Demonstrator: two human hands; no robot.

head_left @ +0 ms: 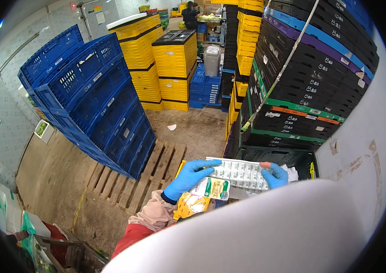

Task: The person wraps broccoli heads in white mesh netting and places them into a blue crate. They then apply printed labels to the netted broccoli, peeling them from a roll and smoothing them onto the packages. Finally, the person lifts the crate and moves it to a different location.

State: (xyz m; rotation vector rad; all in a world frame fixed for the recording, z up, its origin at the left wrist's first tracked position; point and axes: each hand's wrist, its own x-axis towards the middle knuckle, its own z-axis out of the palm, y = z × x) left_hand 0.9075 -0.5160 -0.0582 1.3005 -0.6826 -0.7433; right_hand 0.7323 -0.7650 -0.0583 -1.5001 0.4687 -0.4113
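Note:
A white sheet [242, 173] printed with rows of small labels with green marks is stretched between my two blue-gloved hands. My left hand [193, 175] pinches its left edge between thumb and fingers. At the right edge, my right hand [275, 175] grips it, with one fingertip bare through the glove. Just below my left hand is a label or packet with green and yellow print [217, 188]; whether that hand also holds it I cannot tell. Beneath lies a yellow crate [191, 204], partly covered.
A blurred white surface [247, 235] fills the lower foreground. Blue crates [101, 102] stand on a wooden pallet [162, 160] at left. Tall stacked black crates [292, 82] rise at right, with a pole [281, 68] leaning on them. Farther back are yellow crates [174, 61] and people [190, 17].

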